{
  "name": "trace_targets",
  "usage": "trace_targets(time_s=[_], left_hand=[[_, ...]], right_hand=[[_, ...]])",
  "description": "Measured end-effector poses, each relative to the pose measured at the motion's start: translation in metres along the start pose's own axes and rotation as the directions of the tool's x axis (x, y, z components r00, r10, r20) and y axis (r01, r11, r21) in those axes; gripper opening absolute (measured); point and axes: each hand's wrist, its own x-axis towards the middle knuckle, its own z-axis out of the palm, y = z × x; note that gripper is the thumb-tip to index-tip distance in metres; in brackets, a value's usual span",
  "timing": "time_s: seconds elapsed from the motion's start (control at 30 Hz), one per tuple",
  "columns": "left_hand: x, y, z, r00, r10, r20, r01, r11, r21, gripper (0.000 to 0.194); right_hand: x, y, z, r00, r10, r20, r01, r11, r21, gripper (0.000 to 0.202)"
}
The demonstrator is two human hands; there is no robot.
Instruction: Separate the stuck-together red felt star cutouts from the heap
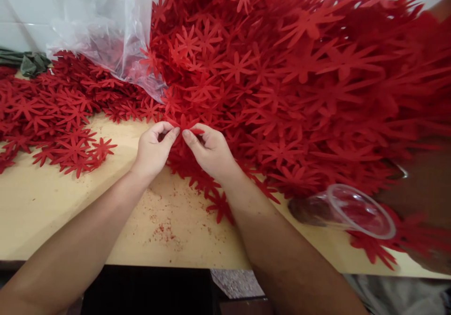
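Observation:
My left hand (155,145) and my right hand (209,150) are close together near the middle of the view, thumbs almost touching. Both pinch one red flower-shaped piece (183,122) between thumb and fingers, one hand at either side. Right behind them rises a big heap of red flower pieces (239,66), which fills the middle and right. A lower pile of darker red flower pieces (45,103) lies at the left.
A clear plastic bag (105,33) rests on the left pile. At the right, a clear plastic cup (341,209) lies on its side near a person's arm (419,188). Red crumbs dot the wooden table (141,242). Dark green cloth (31,63) is at the far left.

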Motion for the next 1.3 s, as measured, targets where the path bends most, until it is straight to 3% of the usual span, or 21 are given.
trace_targets(time_s=[0.17, 0.27, 0.37, 0.5, 0.67, 0.77, 0.9, 1.1, 1.17, 1.3], left_hand=[[0.003, 0.0, -0.004, 0.992, -0.042, -0.118, 0.034, 0.997, -0.067, 0.019], [0.007, 0.0, -0.008, 0.982, -0.084, -0.17, 0.071, 0.994, -0.083, 0.021], [0.01, -0.001, -0.012, 0.976, -0.101, -0.194, 0.088, 0.993, -0.076, 0.021], [0.008, -0.002, -0.009, 0.994, -0.042, -0.1, 0.043, 0.999, 0.015, 0.019], [-0.001, -0.002, 0.003, 0.999, 0.024, 0.044, -0.026, 0.998, 0.057, 0.008], [-0.002, -0.004, 0.004, 1.0, 0.02, 0.016, -0.021, 1.0, 0.016, 0.006], [0.0, -0.006, 0.002, 0.999, -0.014, 0.041, 0.016, 0.999, -0.028, 0.018], [-0.004, -0.001, 0.004, 0.983, -0.023, 0.18, 0.041, 0.995, -0.096, 0.021], [-0.004, -0.001, 0.004, 0.991, 0.004, 0.134, 0.006, 0.997, -0.073, 0.02], [0.002, -0.002, -0.003, 0.997, -0.015, -0.08, 0.004, 0.99, -0.14, 0.021]], right_hand=[[0.001, 0.002, -0.005, 1.0, -0.017, 0.005, 0.017, 1.0, -0.026, 0.029], [0.004, 0.008, -0.014, 0.996, -0.009, -0.085, -0.003, 0.991, -0.136, 0.024], [0.007, 0.013, -0.023, 0.977, -0.093, -0.194, 0.042, 0.967, -0.252, 0.02], [0.006, 0.008, -0.023, 0.955, -0.211, -0.207, 0.137, 0.937, -0.322, 0.045], [0.002, 0.0, -0.008, 0.995, -0.092, -0.048, 0.086, 0.989, -0.123, 0.013], [0.003, 0.001, -0.007, 0.995, -0.002, -0.101, -0.007, 0.996, -0.091, 0.011], [0.006, -0.001, -0.011, 0.978, 0.023, -0.205, -0.058, 0.985, -0.165, 0.034], [0.003, -0.006, -0.005, 0.991, 0.028, -0.133, -0.049, 0.985, -0.163, 0.052], [0.002, -0.007, -0.003, 0.995, 0.019, -0.099, -0.033, 0.99, -0.14, 0.055], [0.003, -0.009, -0.006, 1.0, -0.013, 0.0, 0.013, 0.994, -0.106, 0.055]])
